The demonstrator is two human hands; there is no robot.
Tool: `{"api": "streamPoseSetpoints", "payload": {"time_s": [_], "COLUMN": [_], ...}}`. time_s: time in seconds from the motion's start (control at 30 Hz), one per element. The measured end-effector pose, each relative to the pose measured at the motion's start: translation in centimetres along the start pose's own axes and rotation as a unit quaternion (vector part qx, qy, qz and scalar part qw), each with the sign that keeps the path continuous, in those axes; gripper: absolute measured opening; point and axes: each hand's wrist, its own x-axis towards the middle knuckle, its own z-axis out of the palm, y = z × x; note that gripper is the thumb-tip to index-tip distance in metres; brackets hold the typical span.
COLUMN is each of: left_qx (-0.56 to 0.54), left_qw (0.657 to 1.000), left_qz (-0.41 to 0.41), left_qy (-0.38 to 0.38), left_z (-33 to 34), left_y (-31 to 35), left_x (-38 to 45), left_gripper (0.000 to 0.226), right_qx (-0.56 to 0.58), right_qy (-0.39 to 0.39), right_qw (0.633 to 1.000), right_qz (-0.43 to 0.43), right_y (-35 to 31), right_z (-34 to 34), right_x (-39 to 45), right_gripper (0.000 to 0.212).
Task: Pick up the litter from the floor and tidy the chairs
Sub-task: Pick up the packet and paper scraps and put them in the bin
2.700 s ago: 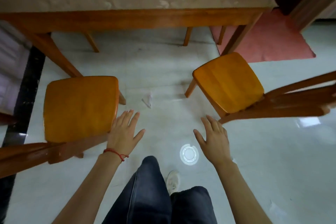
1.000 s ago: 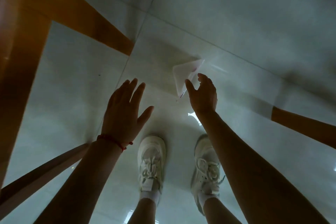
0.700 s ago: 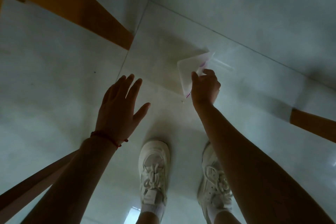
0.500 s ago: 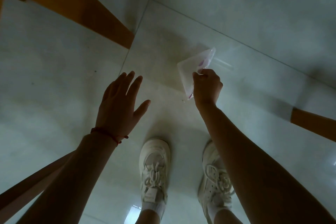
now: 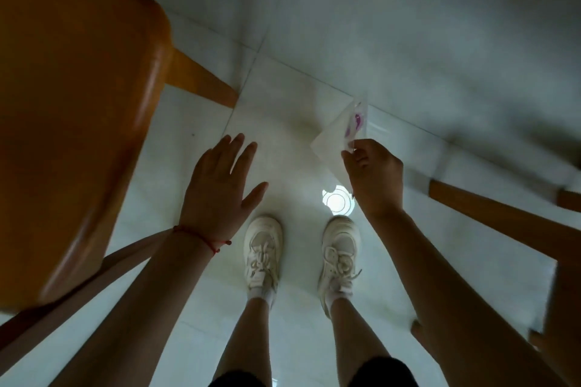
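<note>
The right hand (image 5: pixel 374 181) pinches a piece of white litter (image 5: pixel 338 138), a thin flat wrapper with a purple mark near its top corner, between the thumb and the curled fingertips at the wrapper's lower right edge. The wrapper stands up and to the left of that hand, tilted, and appears clear of the pale tiled floor (image 5: pixel 408 41), above and ahead of the right shoe (image 5: pixel 341 248). The left hand (image 5: pixel 220 188) is spread wide open, palm down, fingers straight and slightly apart with the thumb pointing toward the right shoe; it holds nothing and touches nothing that can be made out. A thin red string bracelet (image 5: pixel 201 237) circles its wrist. This hand hovers just to the left of the left shoe (image 5: pixel 262 250) and well left of the right shoe. Both white laced shoes stand side by side on the floor, and a bright round reflection (image 5: pixel 338 201) sits on the tile just ahead of the right shoe, below the pinching hand. Far to the left of the right shoe, an orange wooden chair seat (image 5: pixel 72 116) fills the frame, one leg (image 5: pixel 201 82) slanting down to the floor. To the right of the right shoe, parts of a second wooden chair (image 5: pixel 503 223) cross behind the right forearm.
</note>
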Motion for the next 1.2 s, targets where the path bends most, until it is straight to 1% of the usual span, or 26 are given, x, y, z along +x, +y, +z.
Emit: {"api": "streamPoseSetpoints", "payload": {"time_s": [0.07, 0.23, 0.37, 0.5, 0.63, 0.7, 0.77, 0.93, 1.0, 1.1, 1.2], "left_qx": [-0.002, -0.028, -0.038, -0.026, -0.011, -0.003, -0.001, -0.003, 0.000, 0.008, 0.026], "left_qw": [1.000, 0.998, 0.997, 0.996, 0.995, 0.994, 0.993, 0.996, 0.997, 0.996, 0.993], "left_qz": [0.001, -0.011, -0.012, -0.003, -0.003, -0.007, -0.009, 0.007, 0.025, 0.066, 0.109], "left_qy": [0.015, 0.049, 0.062, 0.080, 0.099, 0.112, 0.115, 0.091, 0.078, 0.058, 0.045], "left_z": [-3.4, -12.0, -18.3, -24.0, -28.8, -30.7, -32.2, -34.2, -34.7, -35.6, -36.5], "left_y": [1.9, 6.6, 9.8, 12.5, 14.3, 15.0, 15.5, 16.2, 16.0, 15.4, 14.5], "left_x": [-1.1, -4.1, -6.9, -9.6, -12.0, -13.0, -13.9, -15.4, -15.7, -15.7, -16.0], "left_gripper": [0.063, 0.066, 0.063, 0.061, 0.066, 0.068, 0.069, 0.073, 0.073, 0.072, 0.065], "right_qx": [-0.008, -0.004, 0.005, -0.004, -0.015, -0.021, -0.025, -0.034, -0.047, -0.065, -0.068], "right_qy": [0.015, 0.027, 0.046, 0.045, 0.069, 0.076, 0.072, 0.099, 0.116, 0.143, 0.172], "right_qw": [0.999, 0.996, 0.995, 0.994, 0.992, 0.990, 0.992, 0.992, 0.990, 0.987, 0.983], "right_qz": [-0.035, -0.079, -0.086, -0.100, -0.106, -0.113, -0.096, -0.070, -0.069, -0.043, -0.007], "right_y": [-2.2, -8.1, -12.5, -16.4, -19.5, -20.5, -21.2, -22.4, -22.8, -23.5, -24.3], "right_z": [-4.1, -14.1, -21.1, -26.8, -31.7, -33.7, -35.3, -37.7, -37.9, -37.7, -37.0], "right_x": [-1.1, -4.3, -6.8, -9.2, -10.8, -11.5, -12.2, -14.5, -15.6, -18.0, -20.9], "right_gripper": [0.008, 0.008, 0.009, 0.010, 0.011, 0.011, 0.011, 0.010, 0.010, 0.010, 0.010]}}
